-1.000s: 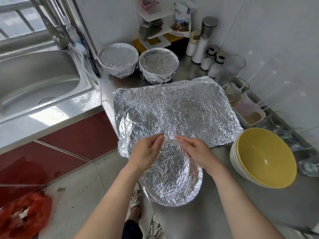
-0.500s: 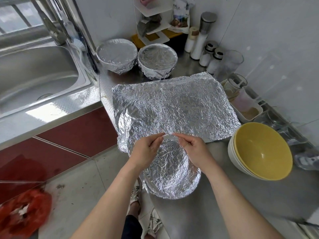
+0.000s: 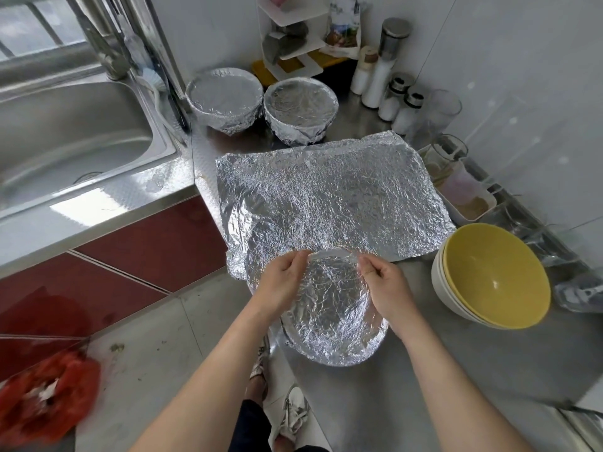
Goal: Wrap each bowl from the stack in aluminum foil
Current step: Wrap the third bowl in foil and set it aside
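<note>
A bowl covered in crinkled foil stands at the near edge of the steel counter. My left hand presses on its left rim and my right hand on its right rim, fingers curled over the foil. A large flat foil sheet lies just beyond it. Two foil-wrapped bowls sit at the back. A stack of bare bowls, yellow inside and white outside, stands to the right.
A steel sink with a tap is at the left. Spice shakers, a white rack and containers line the back and right wall. A red bag lies on the floor.
Both hands have slid apart from the far rim of the foil-covered bowl, outward and down along its sides. The view has drifted slightly.
</note>
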Tool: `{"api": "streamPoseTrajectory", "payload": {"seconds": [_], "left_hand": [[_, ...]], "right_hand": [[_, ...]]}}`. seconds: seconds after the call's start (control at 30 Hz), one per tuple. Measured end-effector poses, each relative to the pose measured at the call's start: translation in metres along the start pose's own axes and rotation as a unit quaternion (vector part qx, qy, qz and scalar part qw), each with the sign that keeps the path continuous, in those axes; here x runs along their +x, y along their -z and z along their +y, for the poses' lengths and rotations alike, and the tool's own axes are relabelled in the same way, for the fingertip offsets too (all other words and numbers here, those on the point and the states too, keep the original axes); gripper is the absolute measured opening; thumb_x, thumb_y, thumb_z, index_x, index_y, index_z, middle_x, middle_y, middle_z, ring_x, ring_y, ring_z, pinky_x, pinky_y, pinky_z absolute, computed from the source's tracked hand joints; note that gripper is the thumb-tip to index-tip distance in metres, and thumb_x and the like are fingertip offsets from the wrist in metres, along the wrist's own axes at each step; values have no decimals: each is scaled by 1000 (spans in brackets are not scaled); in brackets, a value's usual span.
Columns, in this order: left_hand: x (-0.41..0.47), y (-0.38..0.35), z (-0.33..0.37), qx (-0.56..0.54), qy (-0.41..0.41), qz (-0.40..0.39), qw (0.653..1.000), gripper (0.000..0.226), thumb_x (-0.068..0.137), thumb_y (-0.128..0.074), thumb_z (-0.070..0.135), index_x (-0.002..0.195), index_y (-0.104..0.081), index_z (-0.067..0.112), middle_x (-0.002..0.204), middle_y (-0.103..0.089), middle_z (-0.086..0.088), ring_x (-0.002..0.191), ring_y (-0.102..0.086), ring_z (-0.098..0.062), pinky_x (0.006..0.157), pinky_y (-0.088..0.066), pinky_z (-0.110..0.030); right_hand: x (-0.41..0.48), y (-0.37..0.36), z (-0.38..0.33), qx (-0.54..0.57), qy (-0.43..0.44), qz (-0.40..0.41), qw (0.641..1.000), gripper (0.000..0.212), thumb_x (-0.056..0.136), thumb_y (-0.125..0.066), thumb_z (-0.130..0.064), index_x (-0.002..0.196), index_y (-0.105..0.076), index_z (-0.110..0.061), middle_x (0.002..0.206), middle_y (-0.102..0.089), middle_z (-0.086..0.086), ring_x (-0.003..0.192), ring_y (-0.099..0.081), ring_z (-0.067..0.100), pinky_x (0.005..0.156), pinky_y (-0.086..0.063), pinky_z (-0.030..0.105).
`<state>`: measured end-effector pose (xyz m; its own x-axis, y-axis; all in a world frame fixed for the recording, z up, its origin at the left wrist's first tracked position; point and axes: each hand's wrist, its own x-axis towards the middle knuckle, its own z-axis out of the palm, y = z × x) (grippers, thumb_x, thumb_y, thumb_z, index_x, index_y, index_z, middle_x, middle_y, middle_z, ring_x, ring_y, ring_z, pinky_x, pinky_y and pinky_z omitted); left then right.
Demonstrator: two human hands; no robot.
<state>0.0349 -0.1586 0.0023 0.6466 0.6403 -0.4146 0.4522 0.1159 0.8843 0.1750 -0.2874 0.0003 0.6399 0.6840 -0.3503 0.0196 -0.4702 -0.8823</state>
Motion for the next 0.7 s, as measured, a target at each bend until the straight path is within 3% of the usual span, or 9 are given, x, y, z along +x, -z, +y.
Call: {"api": "streamPoseTrajectory", "payload": {"seconds": [0.07, 0.1, 0.13, 0.2, 0.27, 0.37, 0.47, 0.6, 0.7], "left_hand": [[9, 7, 5, -4, -17, 60, 998, 36, 105, -37, 33, 129, -60, 17, 111, -66, 3, 89, -65, -14, 72, -47, -19], [15, 12, 4, 21, -28, 87, 996, 37, 105, -37, 30, 133, -58, 17, 116, -66, 3, 95, -64, -12, 79, -48, -23], [22, 16, 2, 66, -36, 94, 993, 37, 105, -38, 26, 136, -56, 17, 119, -66, 0, 97, -63, -14, 83, -49, -30], [32, 23, -10, 235, -44, 54, 969, 41, 103, -38, 18, 143, -48, 19, 141, -54, -6, 123, -54, -24, 103, -42, -40], [33, 22, -24, 377, -57, 3, 925, 44, 101, -38, 16, 143, -48, 22, 153, -39, -3, 138, -39, -23, 113, -31, -39], [22, 13, -35, 421, -65, -14, 905, 45, 97, -38, 13, 137, -55, 26, 152, -40, 1, 136, -42, -21, 108, -41, -40], [6, 6, -36, 413, -49, -18, 909, 46, 94, -38, 7, 129, -62, 25, 138, -57, 5, 122, -55, -19, 97, -50, -38], [-15, 3, -27, 320, -19, -54, 946, 41, 95, -42, 6, 124, -67, 21, 125, -67, 4, 109, -64, -12, 100, -49, -31], [-11, 14, -21, 208, 3, 44, 977, 39, 98, -43, 5, 128, -64, 18, 117, -67, 4, 94, -69, -12, 91, -54, -32]], "right_hand": [[-2, 4, 1, -12, 6, 32, 999, 24, 102, -46, -23, 83, -61, -24, 50, -46, -24, 52, -40, -5, 56, -32, 13], [-2, 7, 2, -7, 7, 53, 999, 28, 102, -46, -24, 79, -61, -17, 47, -42, -16, 49, -35, 1, 55, -32, 20], [-2, 13, 3, 0, 7, 80, 997, 33, 102, -47, -25, 78, -60, -7, 49, -42, -10, 51, -38, 8, 57, -33, 28], [2, 24, 5, 31, -8, 130, 991, 37, 102, -48, -29, 86, -58, 2, 67, -54, 19, 63, -50, 27, 65, -43, 37], [7, 31, -1, 90, -39, 168, 981, 36, 102, -48, -30, 89, -57, 3, 83, -55, 29, 74, -55, 27, 74, -46, 38], [16, 30, -14, 150, -55, 204, 966, 34, 103, -46, -27, 74, -53, -10, 74, -51, 13, 71, -47, 20, 68, -39, 32], [25, 23, -25, 150, -49, 222, 962, 39, 103, -44, -27, 66, -47, -17, 58, -40, -3, 56, -36, 11, 56, -31, 28], [29, 13, -30, 141, -53, 229, 962, 41, 105, -40, -28, 65, -43, -16, 59, -37, -2, 56, -35, 11, 53, -32, 25], [31, 2, -32, 119, -63, 219, 967, 42, 105, -40, -30, 66, -41, -14, 58, -33, 0, 53, -30, 12, 52, -29, 26]]}}
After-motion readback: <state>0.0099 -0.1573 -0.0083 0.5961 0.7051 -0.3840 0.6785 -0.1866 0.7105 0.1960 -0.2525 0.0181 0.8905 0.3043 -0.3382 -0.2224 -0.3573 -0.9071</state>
